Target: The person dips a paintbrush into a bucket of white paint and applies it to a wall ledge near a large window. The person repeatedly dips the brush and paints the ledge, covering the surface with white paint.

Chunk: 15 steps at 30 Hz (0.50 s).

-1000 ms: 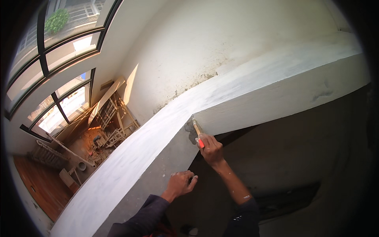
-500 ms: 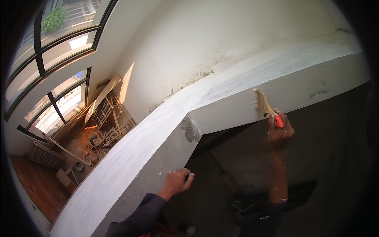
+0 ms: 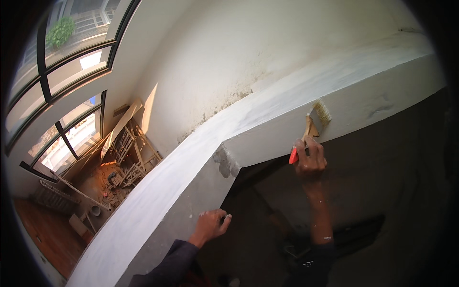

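My right hand (image 3: 311,157) grips a flat paintbrush (image 3: 313,125) by its wooden handle, whose end is red. The pale bristles point up and to the right against the grey-white side face (image 3: 272,136) of a ledge. White specks dot the fingers and forearm. Farther left, my left hand (image 3: 209,226) is curled beside the darker grey side (image 3: 189,210) of the ledge's nearer arm; whether it holds anything is hidden. Fresh-looking white covers the ledge's top (image 3: 158,191). At the inner corner shows a rough grey patch (image 3: 224,161).
Past the ledge, at the left, there is a drop to a lower floor (image 3: 48,225) with wooden planks and frames (image 3: 126,141) and a bucket (image 3: 95,210). Dark-framed windows (image 3: 62,76) stand at the upper left. A stained white wall (image 3: 229,57) rises behind the ledge.
My right hand has moved left, and the brush has swung from leaning left to leaning right. My left hand has barely shifted; the whole view has moved slightly.
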Available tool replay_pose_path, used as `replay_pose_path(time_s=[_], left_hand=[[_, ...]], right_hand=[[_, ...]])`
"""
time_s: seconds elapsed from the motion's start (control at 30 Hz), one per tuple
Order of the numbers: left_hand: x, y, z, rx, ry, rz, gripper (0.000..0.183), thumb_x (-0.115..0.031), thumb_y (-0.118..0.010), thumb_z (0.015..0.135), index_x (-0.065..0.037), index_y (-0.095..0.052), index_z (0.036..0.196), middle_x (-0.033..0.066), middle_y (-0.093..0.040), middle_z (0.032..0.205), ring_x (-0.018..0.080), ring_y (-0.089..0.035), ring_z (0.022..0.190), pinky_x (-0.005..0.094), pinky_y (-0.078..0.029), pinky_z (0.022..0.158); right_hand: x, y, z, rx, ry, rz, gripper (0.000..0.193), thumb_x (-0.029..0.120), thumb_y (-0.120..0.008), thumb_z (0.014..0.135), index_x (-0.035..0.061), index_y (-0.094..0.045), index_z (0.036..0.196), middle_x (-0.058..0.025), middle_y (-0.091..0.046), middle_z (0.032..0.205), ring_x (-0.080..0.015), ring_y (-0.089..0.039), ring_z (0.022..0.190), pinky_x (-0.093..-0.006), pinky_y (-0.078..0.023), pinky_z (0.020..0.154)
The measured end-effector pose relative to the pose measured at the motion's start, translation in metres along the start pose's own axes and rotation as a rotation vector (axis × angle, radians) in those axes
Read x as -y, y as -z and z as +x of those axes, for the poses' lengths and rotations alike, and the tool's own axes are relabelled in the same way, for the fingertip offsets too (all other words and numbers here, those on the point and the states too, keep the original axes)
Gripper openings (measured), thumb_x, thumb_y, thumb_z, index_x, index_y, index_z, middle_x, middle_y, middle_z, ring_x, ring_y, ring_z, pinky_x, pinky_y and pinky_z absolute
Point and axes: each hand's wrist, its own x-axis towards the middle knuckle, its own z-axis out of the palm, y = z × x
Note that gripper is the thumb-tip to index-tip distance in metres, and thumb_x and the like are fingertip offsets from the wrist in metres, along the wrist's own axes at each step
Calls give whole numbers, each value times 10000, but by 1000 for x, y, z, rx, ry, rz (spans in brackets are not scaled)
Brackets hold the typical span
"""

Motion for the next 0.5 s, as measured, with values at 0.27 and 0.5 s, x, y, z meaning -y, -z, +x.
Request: replay_pose_path(time_s=[0.27,0.5], left_hand=[[0,1,0,28,6,14,243,-258,-621,860,-61,-662,724,97,-641,703,335,-618,630,441,-469,580],[1,-1,-1,11,-5,24,242,-265,-633,856,-63,-657,726,110,-641,694,337,-620,617,421,-477,562]], right_hand=[[103,-33,-45,104,134,290,167,135,-596,831,89,-634,987,-107,-631,961,-246,-644,893,-288,-573,679],[78,-19,-24,5,-45,487,167,94,-655,814,52,-634,974,-115,-638,943,-257,-659,847,-316,-570,668]])
